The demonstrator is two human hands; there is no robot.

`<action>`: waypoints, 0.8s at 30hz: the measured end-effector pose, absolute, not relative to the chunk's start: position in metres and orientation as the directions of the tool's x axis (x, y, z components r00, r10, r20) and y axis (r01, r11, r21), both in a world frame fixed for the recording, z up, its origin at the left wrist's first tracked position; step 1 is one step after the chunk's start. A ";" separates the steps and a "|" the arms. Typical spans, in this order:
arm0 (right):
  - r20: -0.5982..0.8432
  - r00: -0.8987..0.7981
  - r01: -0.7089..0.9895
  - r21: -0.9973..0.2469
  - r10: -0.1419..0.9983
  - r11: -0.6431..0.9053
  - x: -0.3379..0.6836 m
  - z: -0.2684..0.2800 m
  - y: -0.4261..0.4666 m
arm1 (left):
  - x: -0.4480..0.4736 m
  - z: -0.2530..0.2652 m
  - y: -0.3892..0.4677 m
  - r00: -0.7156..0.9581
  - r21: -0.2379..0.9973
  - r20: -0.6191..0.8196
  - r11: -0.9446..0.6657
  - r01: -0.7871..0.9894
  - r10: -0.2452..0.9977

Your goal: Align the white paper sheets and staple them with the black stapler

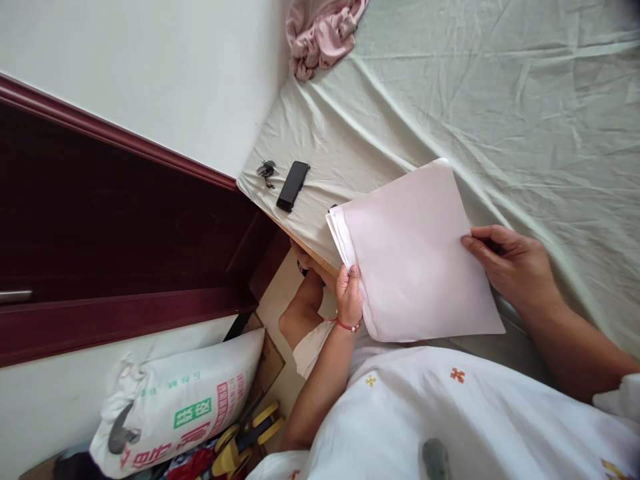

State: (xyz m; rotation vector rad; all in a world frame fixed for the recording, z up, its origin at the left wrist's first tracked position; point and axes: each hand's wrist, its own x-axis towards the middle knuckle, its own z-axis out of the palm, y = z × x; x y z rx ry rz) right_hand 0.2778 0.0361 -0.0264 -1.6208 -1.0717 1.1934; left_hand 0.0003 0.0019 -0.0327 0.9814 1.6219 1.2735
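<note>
A stack of white paper sheets [415, 260] is held over my lap, at the edge of the bed. My left hand [349, 293] grips its left edge, thumb on top and the fingers hidden underneath. Along that edge several layers show, slightly fanned and folded. On the right side, my right hand [515, 263] pinches the edge of the sheets between thumb and forefinger. Beyond the paper's left corner a small dark object [332, 208] peeks out, mostly hidden.
On the pale green bed sheet [500, 120] lie a black phone-like case [293, 187], keys [267, 171] and a crumpled pink cloth [325, 37]. A dark red door [115, 207] stands at left. Below it are a printed white sack [185, 400] and a yellow-wheeled item [240, 443].
</note>
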 end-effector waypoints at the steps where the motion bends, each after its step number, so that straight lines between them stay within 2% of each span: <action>1: -0.270 0.194 0.142 -0.943 0.943 -0.300 0.278 -0.025 0.036 | 0.001 -0.032 0.002 -0.355 0.980 -0.145 0.182 0.074 0.924; 5: -0.296 0.176 0.122 -0.940 0.939 -0.319 0.278 -0.025 0.036 | 0.000 -0.033 0.001 -0.355 0.981 -0.145 0.181 0.071 0.924; 15: -0.274 0.134 0.153 -0.944 0.952 -0.293 0.279 -0.029 0.036 | -0.002 -0.036 -0.003 -0.344 0.963 -0.117 0.191 0.191 0.932; 24: -0.266 0.140 0.133 -0.949 0.954 -0.284 0.278 -0.030 0.036 | -0.002 -0.040 -0.005 -0.369 0.961 -0.167 0.234 0.144 0.914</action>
